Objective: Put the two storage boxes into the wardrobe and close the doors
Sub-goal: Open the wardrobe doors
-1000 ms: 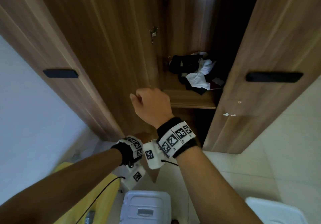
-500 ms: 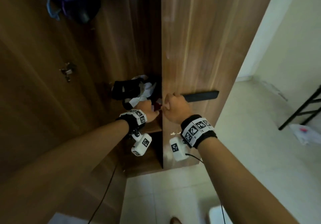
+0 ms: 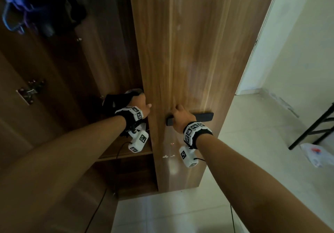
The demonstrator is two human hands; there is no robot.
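The right-hand brown wood-grain wardrobe door (image 3: 180, 70) fills the frame centre, w/ a flat black bar handle (image 3: 203, 117) low on its face. The person's right hand (image 3: 181, 118) sits on the handle's left end; its fingers curl around the bar, so the grip is closed on the handle. A white tagged wrist band w/ black strap (image 3: 196, 132) sits just below that hand.

The left hand (image 3: 140, 106) is at the door's left edge, fingers wrapped over the edge w/ the thumb on the door's face, gripping it. A matching tagged band (image 3: 133, 114) and a small white marker block (image 3: 139, 142) hang at that wrist.

Left of the door, the dark wardrobe interior (image 3: 101, 55) is open to view: a metal hinge (image 3: 29, 90) on the inner panel, blue and dark clothing (image 3: 27, 3) hanging near the top, a wooden shelf edge (image 3: 126, 155) just below the left wrist. The two storage boxes can't be seen from here.

Right of the door: pale tiled floor (image 3: 244, 160), a cream wall (image 3: 298, 43), a black metal frame leg (image 3: 312, 129) and a white plastic bag (image 3: 314, 153) on the floor near it.
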